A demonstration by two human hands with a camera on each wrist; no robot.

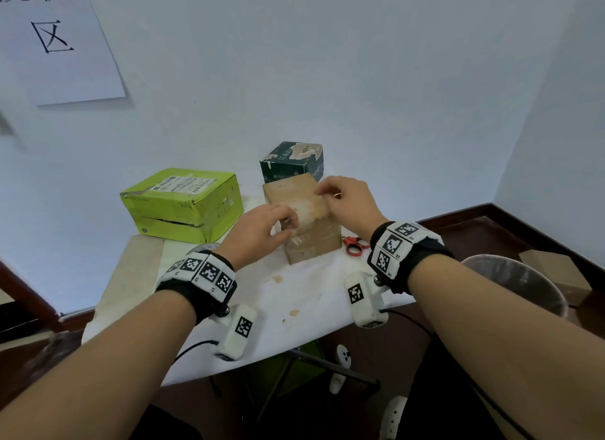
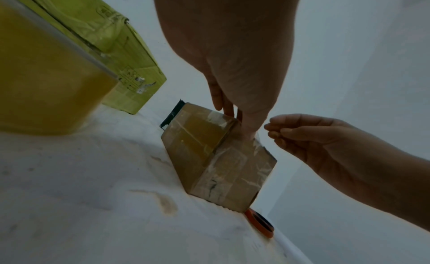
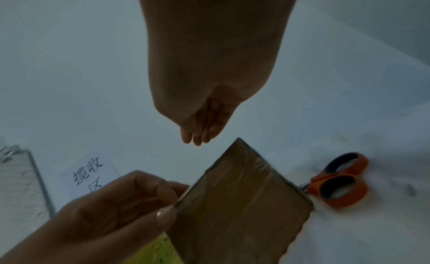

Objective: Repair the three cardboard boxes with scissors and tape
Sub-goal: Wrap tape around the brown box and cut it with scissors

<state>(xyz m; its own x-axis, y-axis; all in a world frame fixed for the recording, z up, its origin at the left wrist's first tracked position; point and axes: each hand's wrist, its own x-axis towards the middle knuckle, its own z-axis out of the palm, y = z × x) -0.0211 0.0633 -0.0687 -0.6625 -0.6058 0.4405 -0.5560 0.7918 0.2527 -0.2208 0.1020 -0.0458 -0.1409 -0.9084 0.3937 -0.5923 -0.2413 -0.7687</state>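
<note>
In the head view, the brown box (image 1: 302, 217) stands on the white table (image 1: 294, 295), between the green box (image 1: 181, 203) and the scissors (image 1: 355, 244), whose blades are hidden behind it; the dark box (image 1: 292, 161) is half covered behind. The left hand (image 1: 258, 231) presses curled fingers on shiny tape (image 1: 302, 210) at the top edge; the right hand (image 1: 348, 200) pinches something too thin to see. In the left wrist view, a blurred yellow shape (image 2: 46, 84) fills the left side. In the right wrist view, the right fingers (image 3: 197, 137) hang together above the box, touching nothing visible.
</note>
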